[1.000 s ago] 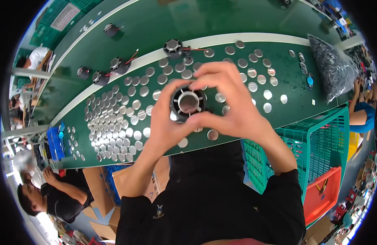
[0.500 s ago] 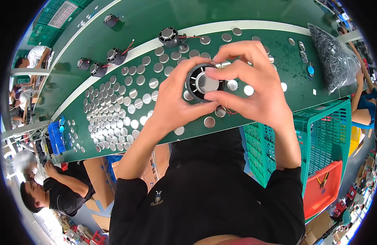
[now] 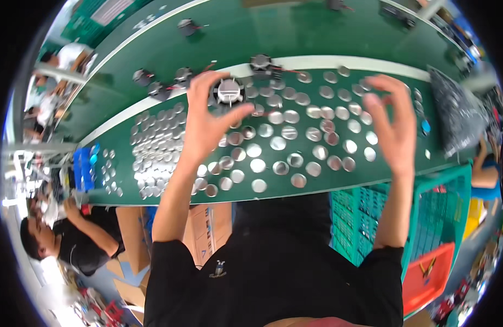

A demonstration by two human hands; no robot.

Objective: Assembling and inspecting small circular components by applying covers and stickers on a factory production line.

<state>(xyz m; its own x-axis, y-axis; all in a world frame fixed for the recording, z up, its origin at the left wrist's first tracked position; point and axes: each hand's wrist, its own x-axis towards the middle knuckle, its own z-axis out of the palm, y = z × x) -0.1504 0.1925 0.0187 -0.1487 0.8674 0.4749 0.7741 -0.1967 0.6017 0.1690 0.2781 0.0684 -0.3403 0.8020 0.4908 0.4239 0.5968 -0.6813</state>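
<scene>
- Black short-sleeved shirt (image 3: 306, 261) on the wearer, nearest; green plastic mesh crate (image 3: 344, 210) beside it, right, below the table edge.
- Green flat tabletop (image 3: 371, 177) ahead, scattered with shiny silver round metal discs (image 3: 278, 143), packed denser at left.
- Right hand (image 3: 397, 128): raised over discs at right, thumb and fingers apart, nothing seen between them; blurred.
- Left hand (image 3: 199, 125): thumb and fingers wide, curved around the motor unit; contact, cannot tell.
- Black round motor unit with silver face (image 3: 229, 91): among discs toward the back, silver face up, seemingly resting on the tabletop.
- Step in hand, my judgement: handling that unit at its spot, set-down or pick-up unclear. Next move calls for a controlled left hand, with discs around left undisturbed.
- White raised strip (image 3: 366, 62) behind; dark motor with red wire (image 3: 260, 62) at it.
- Clear plastic bag with dark contents (image 3: 453, 114), far right.
</scene>
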